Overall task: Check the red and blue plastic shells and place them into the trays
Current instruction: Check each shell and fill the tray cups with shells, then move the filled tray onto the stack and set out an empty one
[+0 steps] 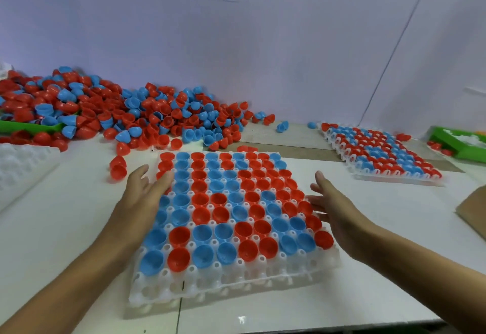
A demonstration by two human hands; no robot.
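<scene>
My left hand (143, 197) lies flat, fingers straight, hiding some red and blue plastic shells (226, 212) in the white plastic tray (210, 285); right hand (332, 208) spread beside its edge, contact unclear.

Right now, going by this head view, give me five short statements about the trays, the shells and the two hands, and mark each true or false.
1. The near tray has every pocket filled. False: its front row of pockets holds no shell.
2. The left hand lies with straight fingers at the tray's left edge. True.
3. The right hand pinches a blue shell. False: its fingers are straight and hold nothing.
4. A loose pile of shells lies at the back left by the wall. True.
5. The far tray on the right holds only blue shells. False: it holds red and blue ones mixed.
</scene>
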